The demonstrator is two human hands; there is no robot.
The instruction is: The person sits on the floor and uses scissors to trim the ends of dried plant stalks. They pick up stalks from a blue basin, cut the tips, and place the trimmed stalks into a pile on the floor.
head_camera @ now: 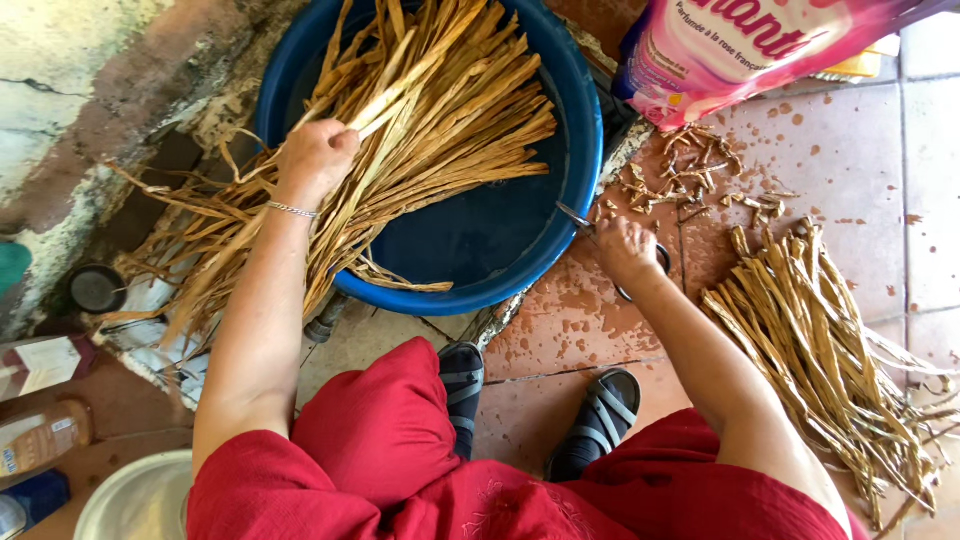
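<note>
My left hand (315,155) is closed on a strip from a pile of long dried yellow-brown leaf strips (440,110) lying across a big blue plastic tub (520,240). A thin bracelet is on that wrist. My right hand (625,248) holds a pair of scissors (580,222) over the tiled floor, just right of the tub's rim, blades pointing toward the tub. Small cut-off strip pieces (690,180) lie scattered on the tiles beyond that hand. A second bundle of strips (820,340) lies on the floor to my right.
A pink printed bag (740,45) lies at the top right. My sandalled feet (600,420) and red clothing are at the bottom. At left are a worn wall, a small dark lid (97,288), bottles (40,435) and a white basin rim (130,500).
</note>
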